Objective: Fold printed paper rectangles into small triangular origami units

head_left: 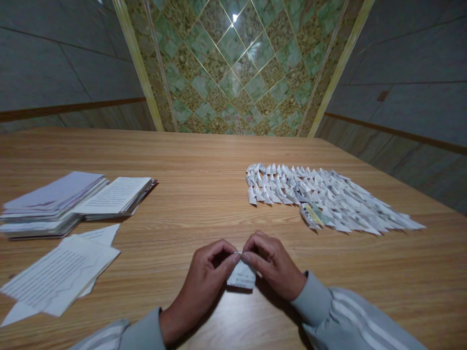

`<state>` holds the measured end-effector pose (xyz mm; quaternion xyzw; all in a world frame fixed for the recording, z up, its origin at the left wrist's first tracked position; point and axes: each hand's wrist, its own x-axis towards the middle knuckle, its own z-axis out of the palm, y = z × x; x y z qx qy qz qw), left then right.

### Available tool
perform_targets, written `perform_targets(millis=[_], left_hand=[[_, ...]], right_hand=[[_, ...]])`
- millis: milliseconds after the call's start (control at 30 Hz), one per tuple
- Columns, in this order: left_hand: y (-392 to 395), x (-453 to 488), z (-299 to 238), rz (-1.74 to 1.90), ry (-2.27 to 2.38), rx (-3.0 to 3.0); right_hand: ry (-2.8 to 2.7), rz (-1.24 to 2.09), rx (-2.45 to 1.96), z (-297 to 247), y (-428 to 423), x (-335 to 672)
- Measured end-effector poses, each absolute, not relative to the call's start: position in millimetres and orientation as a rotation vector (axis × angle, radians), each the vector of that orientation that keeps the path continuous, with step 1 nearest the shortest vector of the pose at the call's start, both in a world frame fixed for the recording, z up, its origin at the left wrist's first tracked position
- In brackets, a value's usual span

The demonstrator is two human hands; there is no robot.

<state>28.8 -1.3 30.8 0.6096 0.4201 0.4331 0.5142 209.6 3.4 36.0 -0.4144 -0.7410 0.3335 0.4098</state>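
The paper (pixel 241 276), a small folded piece with print on it, is sitting between the two hands, toward the near side of the desk (pixel 197 189) and well apart from its far edge. It is probably weighing almost nothing. Its folded layers are likely making it a little stiff along the creases, while single layers would be bending, creasing or tearing easily. It is likely offering dry fingertips fair grip. The folded edges and corners are looking like the best places for taking hold, with light pressure only.

The left hand (pixel 204 272) is pinching the paper's top edge between thumb and forefinger, its other fingers curling in. The right hand (pixel 272 265) is pinching just beside it at the same edge, fingers bent and close together. Both tips are nearly meeting. A shadow is showing under the paper's lower edge; whether that edge is touching the desk, I cannot tell.

Rows of folded papers (pixel 339 201) are standing toward the desk's right edge; a stack (pixel 54 199) and loose sheets (pixel 62 272) are lying on its left.
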Motion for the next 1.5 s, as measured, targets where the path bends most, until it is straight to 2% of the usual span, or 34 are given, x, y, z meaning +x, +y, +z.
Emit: perform_targets(millis=[400, 667, 767, 967, 1267, 1500], left_hand=[[-0.6, 28.2, 33.1, 1.056, 1.095, 1.52], [-1.9, 23.8, 29.6, 1.068, 1.122, 1.976], [-2.4, 25.1, 31.6, 1.076, 1.131, 1.924], [-0.7, 26.1, 33.6, 1.061, 1.121, 1.608], [-3.6, 23.9, 33.9, 1.02, 1.146, 1.914], [2.0, 26.4, 26.2, 1.012, 1.114, 1.57]], right_hand=[[-1.538, 1.095, -1.048, 31.0, 7.8, 213.8], [-1.835, 0.774, -0.993, 38.6, 6.2, 211.0], [-1.811, 0.787, -0.959, 37.3, 6.0, 211.1], [-1.622, 1.071, -0.994, 31.7, 10.2, 217.3], [-1.907, 0.755, -1.03, 40.0, 5.9, 211.7], [-1.723, 0.868, -1.044, 30.5, 8.1, 213.3]])
